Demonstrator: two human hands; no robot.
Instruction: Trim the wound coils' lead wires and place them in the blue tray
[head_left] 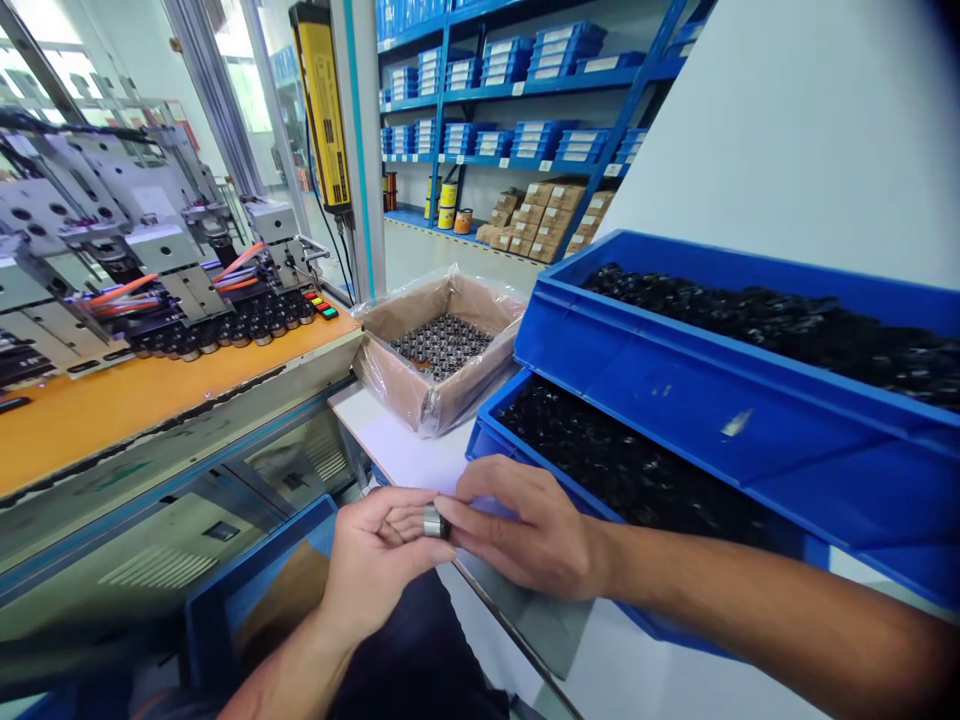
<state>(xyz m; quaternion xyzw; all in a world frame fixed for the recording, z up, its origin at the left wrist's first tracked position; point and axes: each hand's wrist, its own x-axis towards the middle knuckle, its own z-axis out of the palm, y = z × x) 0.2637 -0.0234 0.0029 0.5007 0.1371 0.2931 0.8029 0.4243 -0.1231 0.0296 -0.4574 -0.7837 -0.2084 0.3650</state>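
My left hand (382,550), palm up, pinches a short, shiny metal cylinder (433,521) between thumb and fingers. From the right, my right hand (525,525) reaches over with its fingers closed at the cylinder's dark end. A small black part (445,526) shows there, mostly hidden by the fingertips. Both hands meet over the edge of a white table (386,440). Close behind my right hand stands a lower blue bin (487,420) holding many loose black parts (637,460).
An upper blue bin (712,385) of black parts overlaps the lower one. Beyond my hands sits a plastic-lined carton (397,385) of metal parts. Left, a machine (172,260) stands on an orange bench (225,375), with several black-topped pieces. Below is another blue bin (199,620).
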